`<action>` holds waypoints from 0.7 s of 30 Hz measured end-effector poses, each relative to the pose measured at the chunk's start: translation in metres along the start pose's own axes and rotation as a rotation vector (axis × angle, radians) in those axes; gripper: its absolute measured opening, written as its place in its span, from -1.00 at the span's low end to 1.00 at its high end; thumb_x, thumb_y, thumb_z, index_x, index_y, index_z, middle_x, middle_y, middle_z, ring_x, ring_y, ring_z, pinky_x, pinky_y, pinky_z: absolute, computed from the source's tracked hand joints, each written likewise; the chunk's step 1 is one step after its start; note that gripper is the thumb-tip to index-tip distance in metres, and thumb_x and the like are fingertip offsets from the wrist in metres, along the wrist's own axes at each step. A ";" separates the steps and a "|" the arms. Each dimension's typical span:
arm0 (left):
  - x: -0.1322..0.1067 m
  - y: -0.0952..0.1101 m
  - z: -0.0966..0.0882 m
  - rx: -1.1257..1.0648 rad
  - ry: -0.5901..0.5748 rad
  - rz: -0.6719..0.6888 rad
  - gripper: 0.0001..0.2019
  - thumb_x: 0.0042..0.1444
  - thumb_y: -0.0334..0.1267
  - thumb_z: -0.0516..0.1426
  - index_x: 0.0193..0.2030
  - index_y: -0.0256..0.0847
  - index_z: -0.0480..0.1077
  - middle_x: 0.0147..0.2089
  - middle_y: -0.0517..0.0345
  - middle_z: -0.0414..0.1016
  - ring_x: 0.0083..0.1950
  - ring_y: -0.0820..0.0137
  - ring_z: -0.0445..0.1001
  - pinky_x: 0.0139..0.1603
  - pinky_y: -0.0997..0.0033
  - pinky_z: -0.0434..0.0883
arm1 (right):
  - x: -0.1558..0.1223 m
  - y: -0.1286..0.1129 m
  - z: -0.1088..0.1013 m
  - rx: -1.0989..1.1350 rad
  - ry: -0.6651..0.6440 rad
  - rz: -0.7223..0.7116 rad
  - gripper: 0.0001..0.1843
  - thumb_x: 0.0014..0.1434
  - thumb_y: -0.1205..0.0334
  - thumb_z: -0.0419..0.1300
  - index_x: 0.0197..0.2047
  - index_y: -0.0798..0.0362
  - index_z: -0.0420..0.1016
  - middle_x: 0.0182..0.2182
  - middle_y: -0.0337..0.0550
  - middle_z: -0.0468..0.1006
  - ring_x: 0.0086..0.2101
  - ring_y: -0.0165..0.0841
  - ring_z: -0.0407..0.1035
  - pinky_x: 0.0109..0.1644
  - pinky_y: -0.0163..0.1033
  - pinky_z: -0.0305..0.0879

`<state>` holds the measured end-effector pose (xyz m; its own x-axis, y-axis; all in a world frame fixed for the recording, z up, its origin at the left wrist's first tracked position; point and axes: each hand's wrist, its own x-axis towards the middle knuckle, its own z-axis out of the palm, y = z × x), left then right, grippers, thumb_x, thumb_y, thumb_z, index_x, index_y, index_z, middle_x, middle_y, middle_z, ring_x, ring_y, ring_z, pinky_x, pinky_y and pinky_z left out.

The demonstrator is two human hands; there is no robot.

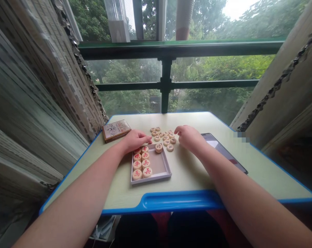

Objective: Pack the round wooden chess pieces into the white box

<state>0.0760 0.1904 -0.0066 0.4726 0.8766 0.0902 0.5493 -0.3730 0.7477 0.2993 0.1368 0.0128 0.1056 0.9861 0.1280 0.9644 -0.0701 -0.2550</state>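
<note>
A shallow grey tray [161,168] lies on the pale desk [192,175] and holds several round wooden chess pieces [142,164] with red characters along its left side. My left hand [135,138] rests at the tray's far left corner, fingers curled toward a piece there. Just beyond the tray, several loose wooden pieces [164,136] lie scattered on the desk. My right hand [189,136] hovers beside them on the right, fingers bent inward, and nothing shows in it.
A lidded box with printed characters [116,130] sits at the desk's back left. A dark phone [223,151] lies under my right forearm. The desk has a blue rim [176,201] with a front groove. Curtains hang on both sides of a railed window.
</note>
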 end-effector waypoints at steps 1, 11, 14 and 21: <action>0.000 -0.001 0.000 -0.002 -0.013 -0.005 -0.60 -0.11 0.06 0.11 -0.42 -0.28 0.55 -0.66 0.19 0.33 -0.60 0.49 0.22 -0.57 0.48 0.13 | 0.001 0.000 0.000 0.009 -0.009 -0.002 -0.61 -0.07 0.48 0.03 -0.19 -0.01 0.47 -0.19 -0.12 0.47 -0.24 -0.32 0.34 -0.25 -0.33 0.18; 0.004 -0.005 -0.004 0.112 0.167 0.048 -0.65 -0.11 -0.22 0.09 -0.16 -0.18 0.51 -0.25 0.07 0.47 -0.29 0.35 0.39 -0.20 0.38 0.31 | -0.001 -0.004 0.002 0.052 -0.001 -0.077 -0.67 -0.02 0.46 0.02 -0.24 0.01 0.51 -0.20 -0.12 0.47 -0.27 -0.37 0.34 -0.24 -0.36 0.18; 0.006 -0.008 -0.005 0.099 0.079 0.046 -0.71 -0.14 -0.25 0.08 -0.27 -0.17 0.55 -0.17 0.07 0.45 -0.22 0.34 0.41 -0.13 0.40 0.31 | -0.003 -0.007 0.003 0.055 -0.016 -0.111 -0.67 -0.03 0.47 0.03 -0.25 0.01 0.51 -0.21 -0.13 0.47 -0.28 -0.37 0.34 -0.26 -0.36 0.19; 0.003 -0.003 -0.002 -0.049 0.034 -0.117 -0.68 -0.16 -0.20 0.13 -0.23 -0.22 0.53 -0.37 0.07 0.51 -0.40 0.38 0.38 -0.40 0.44 0.27 | -0.012 -0.016 -0.005 0.221 0.150 -0.360 -0.73 0.03 0.45 0.01 -0.30 0.04 0.50 -0.26 -0.14 0.48 -0.23 -0.36 0.32 -0.16 -0.33 0.21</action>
<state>0.0740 0.1946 -0.0073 0.3832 0.9234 0.0227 0.5641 -0.2534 0.7859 0.2839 0.1252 0.0206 -0.1775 0.9078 0.3799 0.8728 0.3235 -0.3655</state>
